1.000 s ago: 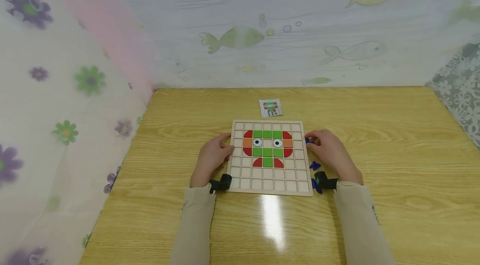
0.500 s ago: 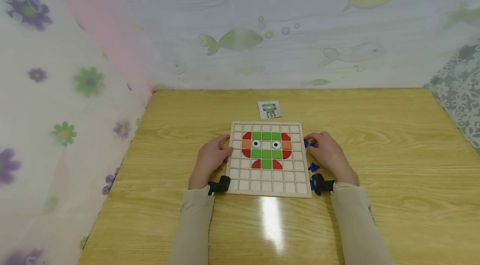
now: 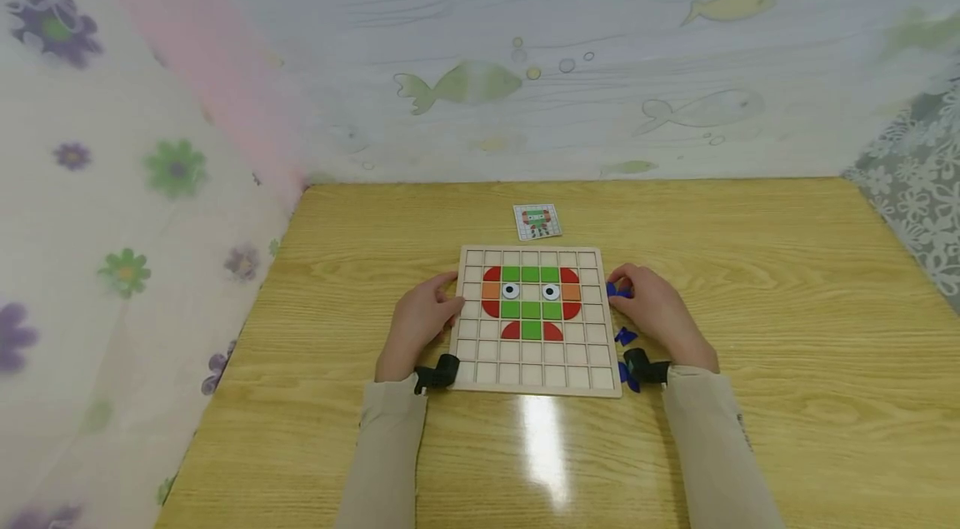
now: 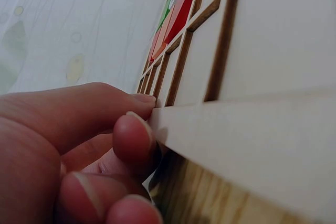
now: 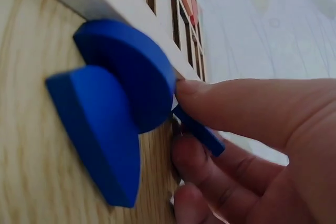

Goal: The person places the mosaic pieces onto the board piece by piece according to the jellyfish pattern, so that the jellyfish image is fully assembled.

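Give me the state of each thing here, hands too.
Board: partly filled
Green tiles: in grid
Red tiles: in grid
Orange tiles: in grid
Eyes: in grid
Blue tiles: off the board
Card: picture side up
Left hand: touching the board
Right hand: by blue tiles, grip unclear

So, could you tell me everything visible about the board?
The board is pale, squarish and wood-looking, with a rim and a grid of sunken cells. It lies flat on the table. Red, green and orange pieces and two eyes fill some cells; the nearest two rows are bare. The left hand touches its left edge.
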A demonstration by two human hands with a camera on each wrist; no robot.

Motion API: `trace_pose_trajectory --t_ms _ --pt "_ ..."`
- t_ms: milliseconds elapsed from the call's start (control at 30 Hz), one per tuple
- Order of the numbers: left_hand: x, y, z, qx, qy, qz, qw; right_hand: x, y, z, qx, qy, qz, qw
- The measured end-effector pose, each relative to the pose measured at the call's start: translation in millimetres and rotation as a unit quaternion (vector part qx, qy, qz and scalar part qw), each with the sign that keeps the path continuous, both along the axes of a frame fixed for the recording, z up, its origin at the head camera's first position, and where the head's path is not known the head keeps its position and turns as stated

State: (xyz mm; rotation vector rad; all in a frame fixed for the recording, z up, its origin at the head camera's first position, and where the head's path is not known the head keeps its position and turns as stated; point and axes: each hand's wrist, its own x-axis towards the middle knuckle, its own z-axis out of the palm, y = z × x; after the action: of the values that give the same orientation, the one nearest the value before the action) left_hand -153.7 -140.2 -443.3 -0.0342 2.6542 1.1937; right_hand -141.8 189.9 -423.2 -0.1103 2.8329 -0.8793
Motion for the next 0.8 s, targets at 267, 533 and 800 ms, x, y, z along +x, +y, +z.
trace_pose_trajectory --t_ms 267,533,800 --pt "-0.8 -0.6 -1.7 -0.004 0.004 -0.003 1.0 0.6 -1.5 -0.7 -0.017 -0.006 -0.005 0.9998" --pt "-0.6 0.6 0.8 -0.005 -0.003 -0.002 1.0 0.0 -0.4 -1.4 -0.014 0.014 -0.018 0.9996" --pt "-0.6 -0.2 0.5 -0.008 -0.007 -0.003 0.9999 -1.2 -5.9 6.7 -0.019 0.028 -0.009 0.9994"
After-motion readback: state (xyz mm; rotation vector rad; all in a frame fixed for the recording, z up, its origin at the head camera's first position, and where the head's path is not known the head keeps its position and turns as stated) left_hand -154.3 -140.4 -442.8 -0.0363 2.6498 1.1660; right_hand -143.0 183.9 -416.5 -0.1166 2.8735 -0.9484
